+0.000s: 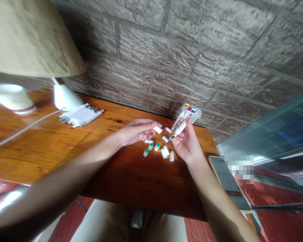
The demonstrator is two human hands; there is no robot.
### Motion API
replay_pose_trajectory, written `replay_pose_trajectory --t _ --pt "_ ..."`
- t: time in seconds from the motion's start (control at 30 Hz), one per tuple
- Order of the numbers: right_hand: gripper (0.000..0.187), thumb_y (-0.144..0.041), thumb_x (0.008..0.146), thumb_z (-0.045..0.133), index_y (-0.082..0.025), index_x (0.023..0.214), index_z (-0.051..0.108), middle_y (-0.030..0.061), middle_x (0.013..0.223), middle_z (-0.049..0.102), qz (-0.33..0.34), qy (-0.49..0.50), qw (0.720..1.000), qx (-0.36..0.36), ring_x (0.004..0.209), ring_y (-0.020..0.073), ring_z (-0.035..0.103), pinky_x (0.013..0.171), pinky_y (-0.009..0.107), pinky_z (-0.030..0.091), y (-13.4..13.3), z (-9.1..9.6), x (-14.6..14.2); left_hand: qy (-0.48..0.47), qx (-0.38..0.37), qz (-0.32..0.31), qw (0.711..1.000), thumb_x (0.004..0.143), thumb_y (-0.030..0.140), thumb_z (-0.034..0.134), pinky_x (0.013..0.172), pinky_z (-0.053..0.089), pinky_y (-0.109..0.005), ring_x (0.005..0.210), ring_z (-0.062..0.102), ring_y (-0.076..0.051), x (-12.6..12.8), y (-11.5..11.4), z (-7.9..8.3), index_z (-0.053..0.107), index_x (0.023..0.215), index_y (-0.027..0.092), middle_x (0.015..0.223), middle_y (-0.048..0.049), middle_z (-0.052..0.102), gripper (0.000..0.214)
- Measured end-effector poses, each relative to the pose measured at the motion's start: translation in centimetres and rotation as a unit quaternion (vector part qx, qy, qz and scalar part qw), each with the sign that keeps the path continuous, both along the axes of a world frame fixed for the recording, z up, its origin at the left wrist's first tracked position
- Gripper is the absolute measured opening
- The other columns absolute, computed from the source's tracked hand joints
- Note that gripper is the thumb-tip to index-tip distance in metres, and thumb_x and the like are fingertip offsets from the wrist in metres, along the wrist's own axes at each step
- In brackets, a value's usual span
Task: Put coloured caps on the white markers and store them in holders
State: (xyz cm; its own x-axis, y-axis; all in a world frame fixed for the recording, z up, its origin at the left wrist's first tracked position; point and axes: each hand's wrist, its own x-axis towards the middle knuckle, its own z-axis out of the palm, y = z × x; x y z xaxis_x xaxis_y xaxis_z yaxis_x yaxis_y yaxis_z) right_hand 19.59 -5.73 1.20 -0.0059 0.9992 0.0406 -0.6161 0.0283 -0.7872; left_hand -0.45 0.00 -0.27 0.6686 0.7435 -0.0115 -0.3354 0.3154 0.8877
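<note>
My right hand [186, 143] grips a white marker pen [181, 128] with its dark tip pointing down-left and no cap on it. My left hand [138, 131] pinches a white cap [157, 129] between thumb and fingers, a short gap from the marker tip. Below and between the hands, several loose caps [158, 148] lie on the wooden table [111, 168], some green-topped, some yellow or purple. A white holder [192, 112] with a few coloured-end markers stands just behind my right hand.
A row of uncapped white markers [80, 116] lies at the back left beside a white lamp base [65, 97] and its cord. A phone [229, 183] rests on the table's right edge. A brick wall runs behind the table.
</note>
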Motion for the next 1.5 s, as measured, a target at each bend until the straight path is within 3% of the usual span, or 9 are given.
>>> replay_pose_trajectory --t 0.13,0.3,0.5,0.63,0.73,0.87,0.97,1.2,1.5 --pt "0.030 -0.056 0.079 0.075 -0.030 0.092 0.072 -0.0108 0.052 0.041 0.003 -0.049 0.999 0.015 0.038 0.0049 0.017 0.032 0.017 0.022 -0.3 -0.1 0.1 0.010 0.010 -0.010 1.000 0.064 0.026 0.090 0.057 0.049 -0.018 0.058 0.057 -0.006 -0.1 -0.2 0.2 0.078 0.093 0.014 0.074 -0.0025 0.070 0.034" --pt "0.024 -0.053 0.079 0.074 -0.038 0.097 0.073 -0.0090 0.070 0.066 -0.038 -0.141 0.985 0.097 0.042 0.0065 0.012 0.038 0.021 0.024 -1.3 0.3 0.4 -0.006 0.025 -0.004 1.000 0.067 0.026 0.088 0.059 0.050 -0.017 0.059 0.058 -0.006 -0.2 0.0 0.0 0.078 0.093 0.015 0.077 -0.0026 0.071 0.031" --pt "0.022 -0.032 0.077 0.072 -0.046 0.095 0.074 -0.0110 0.074 0.071 0.000 -0.106 0.982 0.154 0.039 0.0058 0.007 0.038 0.022 0.024 -2.6 1.2 2.4 -0.042 0.019 0.008 0.999 0.066 0.025 0.089 0.064 0.054 -0.018 0.065 0.062 -0.007 -0.3 0.2 0.0 0.078 0.091 0.015 0.078 -0.0027 0.072 0.030" --pt "0.017 -0.035 0.082 0.067 -0.041 0.095 0.076 -0.0090 0.069 0.070 0.110 0.005 0.973 0.201 0.036 0.0041 0.013 0.039 0.023 0.025 -2.5 1.5 3.2 -0.049 0.022 -0.008 0.999 0.066 0.023 0.089 0.066 0.054 -0.018 0.067 0.064 -0.007 -0.4 0.0 0.1 0.077 0.095 0.014 0.082 -0.0036 0.073 0.032" --pt "0.011 -0.041 0.084 0.066 -0.036 0.088 0.075 -0.0071 0.062 0.065 0.132 0.016 0.971 0.197 0.036 0.0045 0.017 0.038 0.022 0.022 -2.4 1.7 2.9 -0.061 0.015 -0.021 0.998 0.066 0.020 0.088 0.066 0.055 -0.018 0.068 0.067 -0.008 -0.4 -0.1 0.1 0.075 0.102 0.017 0.084 -0.0028 0.074 0.038" --pt "0.008 -0.035 0.079 0.073 -0.031 0.080 0.067 -0.0068 0.059 0.059 0.128 -0.037 0.972 0.192 0.037 0.0049 0.022 0.039 0.021 0.024 -2.5 1.7 2.2 -0.076 0.002 -0.007 0.997 0.064 0.016 0.089 0.067 0.057 -0.019 0.074 0.071 -0.012 -0.3 0.0 0.0 0.072 0.094 0.016 0.083 -0.0028 0.074 0.035" --pt "0.022 -0.035 0.075 0.078 -0.027 0.077 0.058 -0.0051 0.061 0.061 0.138 -0.093 0.971 0.170 0.043 0.0080 0.041 0.043 0.021 0.033 -2.5 1.3 1.9 -0.078 -0.003 0.001 0.997 0.062 0.015 0.090 0.069 0.059 -0.021 0.075 0.073 -0.014 -0.2 0.0 0.0 0.070 0.087 0.015 0.081 -0.0027 0.075 0.032" --pt "0.036 -0.023 0.073 0.085 -0.024 0.097 0.058 -0.0023 0.082 0.074 0.163 -0.239 0.952 0.104 0.067 0.0120 0.069 0.062 0.022 0.053 -2.0 0.3 1.4 -0.087 0.012 0.015 0.996 0.063 0.011 0.087 0.077 0.060 -0.023 0.076 0.074 -0.013 -0.1 -0.4 0.3 0.076 0.096 0.016 0.084 -0.0028 0.077 0.035" --pt "0.046 -0.023 0.080 0.079 -0.024 0.123 0.063 0.0024 0.096 0.079 0.161 -0.327 0.924 0.116 0.081 0.0155 0.075 0.071 0.025 0.057 -2.0 0.4 0.5 -0.090 0.032 0.040 0.995 0.059 0.014 0.091 0.078 0.059 -0.024 0.079 0.075 -0.016 0.0 -0.2 0.1 0.078 0.086 0.014 0.084 -0.0054 0.079 0.030"
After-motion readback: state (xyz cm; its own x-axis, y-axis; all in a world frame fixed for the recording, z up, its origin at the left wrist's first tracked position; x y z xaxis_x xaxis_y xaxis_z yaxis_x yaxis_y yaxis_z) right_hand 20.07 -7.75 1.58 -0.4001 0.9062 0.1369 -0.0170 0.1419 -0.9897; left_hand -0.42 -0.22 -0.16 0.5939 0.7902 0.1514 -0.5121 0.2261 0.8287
